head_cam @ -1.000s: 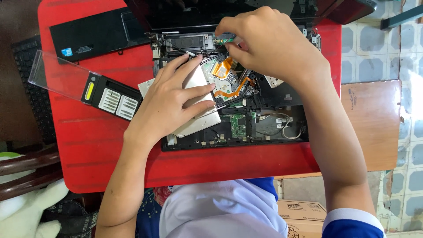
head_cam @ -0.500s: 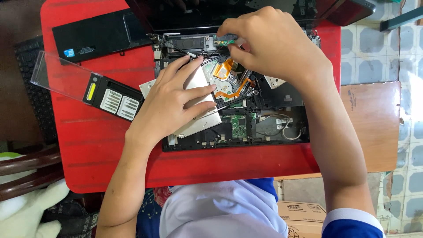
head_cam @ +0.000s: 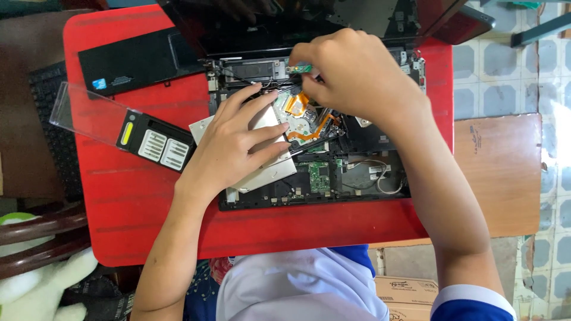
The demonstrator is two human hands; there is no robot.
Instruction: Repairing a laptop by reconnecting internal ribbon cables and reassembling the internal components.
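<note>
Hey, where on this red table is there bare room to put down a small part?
Bare red table shows below the screwdriver bit case, left of the left hand, and in a strip along the near edge under the opened laptop. The far-left corner holds a black panel. Around the right hand, the laptop is crowded with parts and cables.

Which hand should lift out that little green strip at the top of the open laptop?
Probably the right hand: its fingers already pinch the green strip. The left hand lies flat on the silver drive.

opened black laptop base (head_cam: 309, 178) on red table, silver drive (head_cam: 262, 172) lying flat inside.
</note>
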